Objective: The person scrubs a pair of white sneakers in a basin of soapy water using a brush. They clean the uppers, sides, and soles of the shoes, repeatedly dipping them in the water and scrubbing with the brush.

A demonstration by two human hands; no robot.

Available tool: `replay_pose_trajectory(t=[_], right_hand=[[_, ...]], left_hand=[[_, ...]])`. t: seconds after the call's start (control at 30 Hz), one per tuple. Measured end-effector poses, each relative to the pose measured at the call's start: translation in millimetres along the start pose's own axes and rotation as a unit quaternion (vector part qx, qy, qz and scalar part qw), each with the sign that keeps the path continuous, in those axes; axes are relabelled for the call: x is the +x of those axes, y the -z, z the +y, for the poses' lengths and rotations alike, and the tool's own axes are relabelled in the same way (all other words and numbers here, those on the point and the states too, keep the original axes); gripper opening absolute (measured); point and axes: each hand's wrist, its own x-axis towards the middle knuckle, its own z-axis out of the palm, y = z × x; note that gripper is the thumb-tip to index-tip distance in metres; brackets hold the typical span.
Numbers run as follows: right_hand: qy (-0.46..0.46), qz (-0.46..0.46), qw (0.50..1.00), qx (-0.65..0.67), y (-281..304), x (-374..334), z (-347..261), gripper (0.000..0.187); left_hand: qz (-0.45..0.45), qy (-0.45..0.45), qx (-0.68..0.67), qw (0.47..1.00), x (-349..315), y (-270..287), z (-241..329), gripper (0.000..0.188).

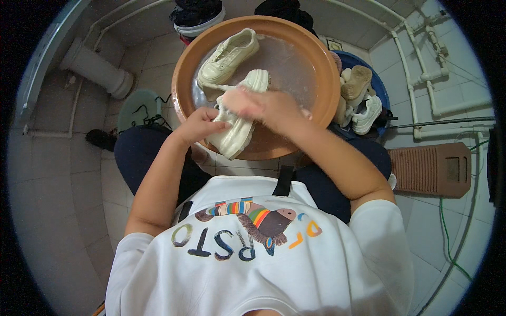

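Observation:
My left hand grips the side of a cream-white sneaker, its thumb lying across the upper. The sneaker is tilted over the near rim of a large orange-brown basin. Across the shoe's middle lies my right hand, its fingers smeared by motion. Whether it holds anything there is hidden by the blur. A second cream-white sneaker rests inside the basin at the far left, its opening facing up. Cloudy water covers the basin's bottom.
To the right, a blue tub holds several shoes. A brown washboard lies on the tiles near a green hose. Behind stands a white bucket of dark cloth. A pale green basin sits left. Pipes line the wall.

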Motion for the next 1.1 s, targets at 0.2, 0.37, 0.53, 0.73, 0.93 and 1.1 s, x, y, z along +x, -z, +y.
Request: replay_pose_trajectory(t=[0.2, 0.37, 0.53, 0.73, 0.93, 1.1], right_hand=[[-0.031, 0.002, 0.998, -0.051, -6.9, 30.1, 68.0, 0.07], [0.045, 0.019, 0.999, -0.019, -0.1, -0.4, 10.3, 0.059], [-0.102, 0.126, 0.986, 0.031, 15.6, 18.2, 63.3, 0.062], [-0.001, 0.012, 0.999, -0.03, -8.2, -14.5, -7.3, 0.059], [0.049, 0.123, 0.991, -0.034, -26.7, 0.4, 43.6, 0.058], [-0.062, 0.044, 0.997, -0.034, -2.8, 15.6, 62.5, 0.06]], left_hand=[[-0.02, -0.007, -0.035, 0.999, 9.2, -7.5, 11.3, 0.019], [0.014, 0.0, -0.003, 1.0, -0.7, 0.9, 5.3, 0.018], [0.006, 0.05, 0.019, 0.999, -1.1, -3.6, 33.6, 0.016], [0.098, 0.024, 0.138, 0.985, -5.1, 4.0, 58.1, 0.052], [0.185, -0.053, 0.56, 0.806, -9.1, -53.3, 58.6, 0.101], [0.149, -0.021, 0.474, 0.868, 4.3, -49.0, 47.3, 0.105]])
